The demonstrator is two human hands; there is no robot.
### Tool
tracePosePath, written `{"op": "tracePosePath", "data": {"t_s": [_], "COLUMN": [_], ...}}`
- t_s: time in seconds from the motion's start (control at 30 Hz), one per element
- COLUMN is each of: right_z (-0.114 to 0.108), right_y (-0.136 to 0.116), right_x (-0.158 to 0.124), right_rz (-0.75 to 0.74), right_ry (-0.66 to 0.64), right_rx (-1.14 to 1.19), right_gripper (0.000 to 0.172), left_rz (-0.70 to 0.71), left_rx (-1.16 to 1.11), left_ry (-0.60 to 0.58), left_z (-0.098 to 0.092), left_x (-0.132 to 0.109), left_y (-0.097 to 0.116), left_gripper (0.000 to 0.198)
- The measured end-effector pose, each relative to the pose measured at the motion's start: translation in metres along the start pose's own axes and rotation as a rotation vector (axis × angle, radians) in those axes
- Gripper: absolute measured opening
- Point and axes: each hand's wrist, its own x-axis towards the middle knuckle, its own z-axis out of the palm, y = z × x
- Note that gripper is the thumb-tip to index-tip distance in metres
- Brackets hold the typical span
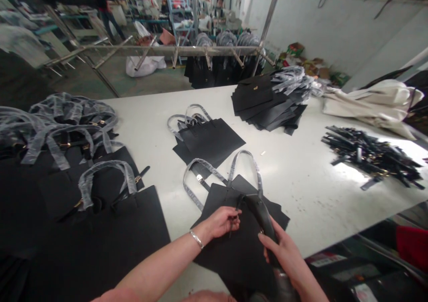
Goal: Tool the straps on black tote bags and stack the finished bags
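My left hand (pixel 224 222), with a metal bangle at the wrist, is closed in a pinch on a thin black strip (pixel 239 201) above a black bag panel (pixel 230 253). My right hand (pixel 279 244) is wrapped round a thick, curved black piece (pixel 262 210) with a smooth face; its exact kind is unclear. Its upper end reaches close to my left fingertips. Under both hands lie flat black panels, overlapping. Plastic-wrapped bag handles (pixel 245 155) loop up behind them, beside a strap with a metal buckle (pixel 200 179).
Black bags with wrapped handles (pixel 107 170) pile up at the left. More bag panels lie mid-table (pixel 210 139) and at the back right (pixel 267 101). A heap of black straps (pixel 371 157) and cream fabric (pixel 374 104) sit right. A metal rack (pixel 160 50) stands beyond the table (pixel 301 177).
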Motion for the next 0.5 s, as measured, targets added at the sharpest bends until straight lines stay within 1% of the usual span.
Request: {"op": "tracePosePath", "data": {"t_s": [0.1,0.2,0.3,0.37,0.43,0.5], "right_z": [-0.010,-0.015,-0.010,-0.004,0.000,0.002], "right_y": [0.008,0.013,0.012,0.009,0.006,0.005], "right_x": [-0.006,-0.019,-0.028,-0.027,-0.020,-0.012], "right_rz": [0.009,0.042,0.083,0.096,0.081,0.049], "right_ry": [-0.008,-0.076,-0.153,-0.174,-0.166,-0.117], "right_rx": [-0.042,-0.048,-0.060,-0.065,-0.053,-0.045], "right_gripper": [0.097,0.098,0.096,0.094,0.095,0.095], "left_rz": [0.213,0.340,0.417,0.448,0.466,0.480], "left_rx": [0.144,0.284,0.392,0.454,0.577,0.753], "left_ry": [0.102,0.145,0.132,0.120,0.100,0.115], "left_z": [0.004,0.002,-0.001,-0.001,0.000,0.002], "left_x": [0.001,0.004,0.005,0.004,0.001,-0.002], "left_y": [-0.012,-0.018,-0.019,-0.019,-0.020,-0.019], "left_gripper": [0.021,0.026,0.034,0.034,0.036,0.047]}}
